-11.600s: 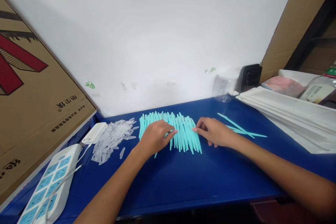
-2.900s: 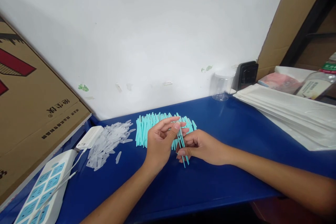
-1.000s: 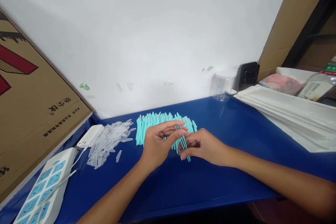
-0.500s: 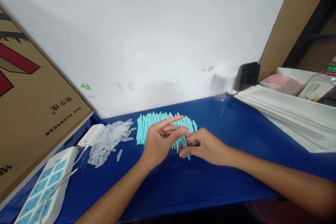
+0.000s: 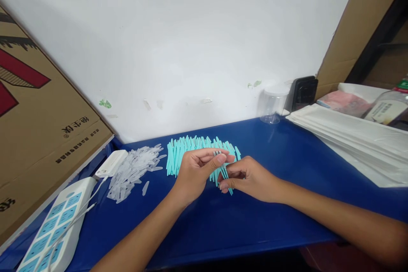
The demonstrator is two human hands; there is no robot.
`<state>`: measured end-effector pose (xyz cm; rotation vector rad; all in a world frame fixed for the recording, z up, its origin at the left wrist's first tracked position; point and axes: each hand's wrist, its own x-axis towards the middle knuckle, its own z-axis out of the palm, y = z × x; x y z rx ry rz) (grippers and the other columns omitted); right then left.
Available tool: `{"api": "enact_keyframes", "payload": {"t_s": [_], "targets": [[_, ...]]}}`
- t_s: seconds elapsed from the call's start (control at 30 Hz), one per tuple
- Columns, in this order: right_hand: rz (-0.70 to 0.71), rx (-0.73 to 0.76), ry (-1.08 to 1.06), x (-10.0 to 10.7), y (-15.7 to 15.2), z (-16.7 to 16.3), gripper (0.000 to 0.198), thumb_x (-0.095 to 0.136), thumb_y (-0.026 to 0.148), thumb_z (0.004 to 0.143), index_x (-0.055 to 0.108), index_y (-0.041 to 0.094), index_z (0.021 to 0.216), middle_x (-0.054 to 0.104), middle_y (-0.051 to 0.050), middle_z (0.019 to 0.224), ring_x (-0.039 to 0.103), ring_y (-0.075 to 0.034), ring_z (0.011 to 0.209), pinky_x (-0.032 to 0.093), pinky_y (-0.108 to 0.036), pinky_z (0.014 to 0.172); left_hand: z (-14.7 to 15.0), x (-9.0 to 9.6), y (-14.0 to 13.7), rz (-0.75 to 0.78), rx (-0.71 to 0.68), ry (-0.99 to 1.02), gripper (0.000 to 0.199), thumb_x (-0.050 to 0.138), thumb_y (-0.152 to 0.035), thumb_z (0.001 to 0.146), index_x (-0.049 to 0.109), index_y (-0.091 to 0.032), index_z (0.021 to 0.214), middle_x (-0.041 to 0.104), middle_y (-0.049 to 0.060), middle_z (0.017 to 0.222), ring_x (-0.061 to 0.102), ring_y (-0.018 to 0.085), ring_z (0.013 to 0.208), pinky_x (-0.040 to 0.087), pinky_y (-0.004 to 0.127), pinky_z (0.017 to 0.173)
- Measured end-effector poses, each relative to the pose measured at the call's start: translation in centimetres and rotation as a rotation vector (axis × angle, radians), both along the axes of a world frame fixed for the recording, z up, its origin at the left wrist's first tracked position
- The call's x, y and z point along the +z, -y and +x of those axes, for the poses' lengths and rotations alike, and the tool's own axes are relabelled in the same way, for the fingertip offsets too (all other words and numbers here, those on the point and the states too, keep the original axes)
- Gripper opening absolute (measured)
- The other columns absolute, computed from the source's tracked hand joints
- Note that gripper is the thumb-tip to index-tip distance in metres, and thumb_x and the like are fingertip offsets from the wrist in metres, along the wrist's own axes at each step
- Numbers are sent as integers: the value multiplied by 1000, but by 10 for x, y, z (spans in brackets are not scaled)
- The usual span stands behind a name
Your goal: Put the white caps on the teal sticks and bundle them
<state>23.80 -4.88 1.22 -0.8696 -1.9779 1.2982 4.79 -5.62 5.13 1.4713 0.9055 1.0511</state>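
Several slim turquoise sticks, which look like eyebrow razors (image 5: 225,171), slant between my two hands above the table. The thumb and fingers of my left hand (image 5: 199,174) pinch their upper ends. Lower down, my right hand (image 5: 244,178) is closed around the same razors, and their thin ends stick out below its fingertips. Just behind the hands lies a row of more turquoise razors (image 5: 175,157), partly covered by my left hand. To the left is a loose heap of translucent plastic sleeves (image 5: 130,172), with one single sleeve (image 5: 145,188) lying apart from it.
A white power strip (image 5: 60,225) with cables and a small white box (image 5: 111,163) are at the left, beside a large carton (image 5: 47,106). A clear jar (image 5: 272,104) stands by the wall. White sheets (image 5: 353,140) are stacked at the right of the blue table (image 5: 255,225).
The fingers of my left hand have curled down over the upper ends of the razors; the index finger was straighter before. My right hand has barely moved.
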Motion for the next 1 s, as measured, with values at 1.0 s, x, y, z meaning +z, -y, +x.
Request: {"api": "enact_keyframes", "payload": {"t_s": [1.0], "targets": [[-205,33,-86,-1,-3,3,59,78,60,76,43,19,53,71,-6,64,77,-27,73,56,-30,58,-17,3,-23,26,210,277,26,75,-39,88,76,-16,100,79,11,103,73,27,107,50,43,106]]}}
